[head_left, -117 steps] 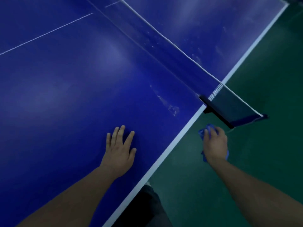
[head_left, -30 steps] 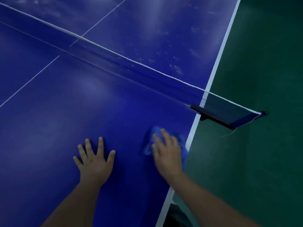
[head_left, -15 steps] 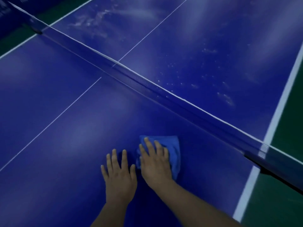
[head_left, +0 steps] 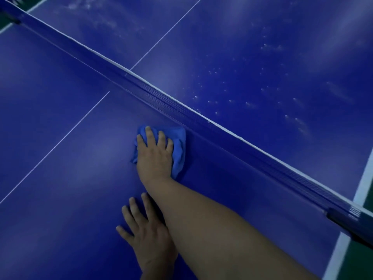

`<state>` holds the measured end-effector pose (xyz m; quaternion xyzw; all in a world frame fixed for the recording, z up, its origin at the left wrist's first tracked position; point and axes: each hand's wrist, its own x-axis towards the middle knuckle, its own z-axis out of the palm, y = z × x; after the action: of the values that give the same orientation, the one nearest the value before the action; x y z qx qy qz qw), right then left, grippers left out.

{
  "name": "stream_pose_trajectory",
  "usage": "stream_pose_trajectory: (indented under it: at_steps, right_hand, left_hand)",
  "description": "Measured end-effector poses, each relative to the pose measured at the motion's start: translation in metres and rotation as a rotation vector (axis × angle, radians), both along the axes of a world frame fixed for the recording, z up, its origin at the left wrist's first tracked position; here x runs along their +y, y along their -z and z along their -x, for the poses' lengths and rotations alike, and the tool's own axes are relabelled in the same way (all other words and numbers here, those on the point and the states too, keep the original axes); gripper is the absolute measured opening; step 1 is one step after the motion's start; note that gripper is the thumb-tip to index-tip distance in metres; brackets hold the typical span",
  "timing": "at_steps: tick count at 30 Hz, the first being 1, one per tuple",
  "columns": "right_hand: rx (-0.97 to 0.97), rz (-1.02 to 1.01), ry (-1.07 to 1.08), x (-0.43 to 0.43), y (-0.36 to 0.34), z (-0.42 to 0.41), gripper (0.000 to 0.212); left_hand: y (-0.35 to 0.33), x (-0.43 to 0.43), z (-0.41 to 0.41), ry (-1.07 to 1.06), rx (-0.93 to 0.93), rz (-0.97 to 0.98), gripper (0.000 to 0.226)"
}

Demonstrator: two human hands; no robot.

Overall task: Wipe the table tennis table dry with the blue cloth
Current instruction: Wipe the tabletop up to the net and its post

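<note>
Just short of the net (head_left: 181, 110), on the near half of the tabletop (head_left: 60, 219), the blue cloth (head_left: 178, 147) lies bunched under the right hand (head_left: 154, 158). That hand's fingers (head_left: 149, 134) are stretched out and slightly spread, pressing down on the cloth rather than curling round it. Cloth shows past the fingertips and along the hand's right side, with a small corner peeking out on the left. The cloth's far edge sits just beside the foot of the net, though whether it touches the mesh I cannot tell.

The left hand (head_left: 147, 237) lies palm down on the bare tabletop nearer the person, fingers straight and fanned, holding nothing. The right forearm crosses over its thumb side (so the thumb is hidden).

A thin white centre line (head_left: 56, 145) runs across the near half to the left of the cloth, well apart from it. Beyond the net, the far half carries scattered water droplets (head_left: 232, 93) and pale smears (the droplets mostly to the right of that half's own centre line). At the right, a broad white border line (head_left: 363, 184) marks the side of the tabletop, with green floor (head_left: 361, 259) beyond it and the dark net clamp (head_left: 347, 223) at that edge.
</note>
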<state>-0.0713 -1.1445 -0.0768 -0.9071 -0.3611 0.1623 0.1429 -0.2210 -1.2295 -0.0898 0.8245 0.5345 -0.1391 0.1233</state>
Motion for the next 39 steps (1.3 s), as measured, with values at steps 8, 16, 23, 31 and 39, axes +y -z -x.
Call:
stream_pose_trajectory:
  at_steps: [8,16,23,31,39]
  right_hand:
    - [-0.115,0.032,0.231,-0.121,0.0,-0.009,0.055]
    - [-0.174,0.116,0.564,-0.329,0.012,0.018,0.051]
    - [0.048,0.022,1.022,-0.501,0.018,0.066,0.038]
    - [-0.244,-0.135,0.236,-0.42,-0.008,0.198,0.041]
    - [-0.023,0.102,0.491,-0.531,-0.013,0.113,0.045]
  left_hand:
    - [-0.009,-0.005,-0.004,-0.027,-0.117,-0.047,0.073]
    - [-0.013,-0.025,0.01,0.187,-0.119,-0.089,0.072]
    - [-0.016,-0.118,0.06,0.646,-0.169,0.014,0.066]
    - [-0.017,-0.167,0.134,0.718,-0.135,0.054,0.072]
    - [-0.045,-0.192,0.144,0.797,-0.075,0.071,0.068]
